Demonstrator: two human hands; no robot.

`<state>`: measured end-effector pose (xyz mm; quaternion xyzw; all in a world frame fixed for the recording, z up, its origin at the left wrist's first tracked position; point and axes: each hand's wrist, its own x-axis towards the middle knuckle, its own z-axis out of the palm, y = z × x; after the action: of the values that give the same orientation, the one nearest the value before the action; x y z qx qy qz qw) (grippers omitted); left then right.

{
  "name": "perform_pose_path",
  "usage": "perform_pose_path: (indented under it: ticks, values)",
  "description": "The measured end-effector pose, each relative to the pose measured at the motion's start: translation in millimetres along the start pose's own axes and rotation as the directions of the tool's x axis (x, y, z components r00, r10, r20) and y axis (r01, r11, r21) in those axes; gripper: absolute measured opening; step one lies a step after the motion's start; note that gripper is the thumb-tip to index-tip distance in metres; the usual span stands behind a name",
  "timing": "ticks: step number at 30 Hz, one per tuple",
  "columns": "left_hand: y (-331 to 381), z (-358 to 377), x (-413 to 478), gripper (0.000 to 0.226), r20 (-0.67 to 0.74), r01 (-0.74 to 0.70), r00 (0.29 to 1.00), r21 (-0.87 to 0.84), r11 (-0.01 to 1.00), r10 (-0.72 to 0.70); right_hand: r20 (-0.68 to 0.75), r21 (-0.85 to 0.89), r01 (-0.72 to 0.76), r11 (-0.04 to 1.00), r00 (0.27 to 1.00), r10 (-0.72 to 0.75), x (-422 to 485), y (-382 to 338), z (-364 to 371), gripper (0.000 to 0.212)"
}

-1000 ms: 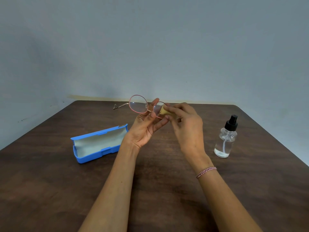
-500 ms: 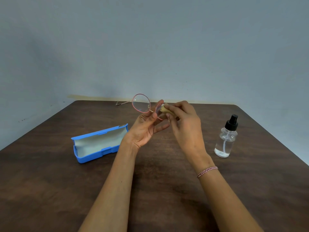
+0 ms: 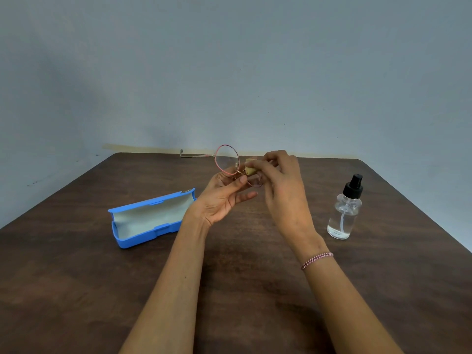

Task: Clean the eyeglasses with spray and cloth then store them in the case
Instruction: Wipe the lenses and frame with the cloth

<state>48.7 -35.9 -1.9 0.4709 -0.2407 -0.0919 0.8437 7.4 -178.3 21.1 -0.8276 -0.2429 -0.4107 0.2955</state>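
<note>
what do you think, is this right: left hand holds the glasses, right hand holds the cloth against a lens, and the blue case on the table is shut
Not quite: the head view shows the blue case lying open, its pale lining showing. The rest holds: the left hand holds the glasses and the right hand holds the cloth against a lens.

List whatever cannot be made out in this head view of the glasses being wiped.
The cloth: head view shows only a tan scrap; fingers of the right hand cover the rest.
The eyeglasses: head view, the lens beside the cloth is mostly behind cloth and fingers; one temple is hidden behind the hands.
Smudges on the lenses: too small to tell in the head view.
</note>
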Motion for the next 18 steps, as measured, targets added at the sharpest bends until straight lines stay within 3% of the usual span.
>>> perform_pose_path:
  ticks: [3,9,13,18]
  values:
    - [2.2,-2.0,-0.6,0.052,-0.006,-0.01,1.0,0.0,1.0,0.01,0.027,0.023,0.07,0.997,0.997,-0.071,-0.4,0.7,1.0,0.034]
    - [1.3,2.0,0.2,0.05,0.015,0.029,0.999,0.023,0.999,-0.03,-0.04,-0.026,-0.02,0.999,0.999,0.019,2.0,10.9,-0.6,0.035]
    - [3.2,-0.7,-0.9,0.047,0.019,0.005,1.0,0.016,1.0,-0.005,0.015,0.004,0.067,0.998,0.998,-0.067,1.8,5.5,1.3,0.035]
    - [0.8,0.5,2.0,0.054,0.058,-0.051,0.997,-0.023,0.998,0.052,-0.059,0.049,-0.051,0.998,0.997,0.054,2.7,14.5,1.1,0.028]
